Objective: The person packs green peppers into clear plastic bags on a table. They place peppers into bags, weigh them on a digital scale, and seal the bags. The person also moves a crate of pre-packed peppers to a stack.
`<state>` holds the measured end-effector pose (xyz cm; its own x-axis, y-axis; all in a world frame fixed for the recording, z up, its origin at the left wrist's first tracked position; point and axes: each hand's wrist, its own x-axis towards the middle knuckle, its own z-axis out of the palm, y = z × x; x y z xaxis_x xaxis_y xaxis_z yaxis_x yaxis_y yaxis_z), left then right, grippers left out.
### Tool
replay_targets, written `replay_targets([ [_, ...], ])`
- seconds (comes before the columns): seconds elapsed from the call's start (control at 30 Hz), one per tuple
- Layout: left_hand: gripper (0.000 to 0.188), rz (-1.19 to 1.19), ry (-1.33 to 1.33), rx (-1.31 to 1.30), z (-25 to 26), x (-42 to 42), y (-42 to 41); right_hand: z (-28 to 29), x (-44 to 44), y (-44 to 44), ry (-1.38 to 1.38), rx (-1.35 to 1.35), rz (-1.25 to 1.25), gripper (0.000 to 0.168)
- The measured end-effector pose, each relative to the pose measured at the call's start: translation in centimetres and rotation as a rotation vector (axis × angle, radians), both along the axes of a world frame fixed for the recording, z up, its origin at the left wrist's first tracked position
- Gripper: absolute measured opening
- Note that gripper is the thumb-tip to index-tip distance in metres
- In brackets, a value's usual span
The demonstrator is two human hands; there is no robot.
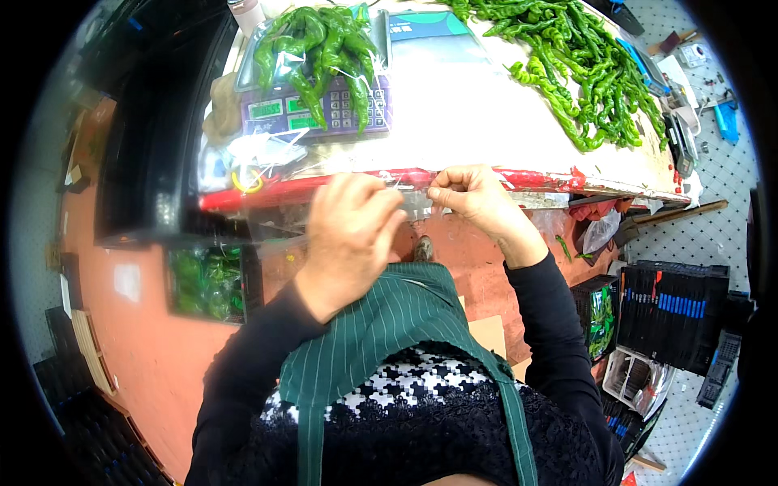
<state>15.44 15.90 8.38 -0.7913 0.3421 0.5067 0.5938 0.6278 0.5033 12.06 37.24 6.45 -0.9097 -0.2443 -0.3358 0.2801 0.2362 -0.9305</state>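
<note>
My right hand (pixel 477 203) pinches thin clear plastic film (pixel 419 205) between thumb and forefinger at the table's red edge. Beside it, my left hand (pixel 352 234) is blurred, fingers curled; whether it grips the film is hard to tell. Beyond the left hand stands a purple digital scale (pixel 358 109) with a keypad and lit displays. Long green peppers (pixel 316 48) in clear plastic rest on its pan, several hanging over the front. Crumpled clear plastic (pixel 267 152) and a yellow ring (pixel 246 182) lie in front of the scale.
A heap of loose green peppers (pixel 583 79) spreads over the white tabletop (pixel 450 121) at right. On the floor, a black crate (pixel 252 285) holds bagged greens at left. Stacked black crates (pixel 671 322) stand at right. A dark cabinet-like object (pixel 140 140) borders the table's left end.
</note>
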Motion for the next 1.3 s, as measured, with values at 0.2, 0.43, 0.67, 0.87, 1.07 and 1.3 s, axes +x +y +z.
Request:
replay_targets([
  [0.2,0.020,-0.021,-0.136,0.081,-2.2,-0.3,2.9,0.3,0.2,0.3,-0.028,0.004,0.073,0.015],
  [0.43,0.019,0.023,-0.141,0.107,-1.7,-0.5,4.0,1.2,0.2,-0.3,-0.040,-0.037,0.063,0.032],
  [0.67,0.017,0.030,-0.227,0.057,-0.9,-0.8,3.8,1.9,0.0,-0.7,-0.055,-0.050,0.075,0.053],
  [0.87,0.018,-0.033,-0.184,0.047,-1.4,-0.9,3.6,1.5,-0.3,-0.8,-0.007,0.023,0.098,0.056],
  [1.07,0.020,-0.089,-0.181,0.088,-1.8,-0.1,3.2,1.9,-0.4,-0.5,-0.053,-0.064,0.054,0.056],
  [1.3,0.017,-0.062,-0.206,0.246,-1.8,-0.9,3.0,1.3,-0.4,-1.0,0.013,-0.062,0.046,0.062],
])
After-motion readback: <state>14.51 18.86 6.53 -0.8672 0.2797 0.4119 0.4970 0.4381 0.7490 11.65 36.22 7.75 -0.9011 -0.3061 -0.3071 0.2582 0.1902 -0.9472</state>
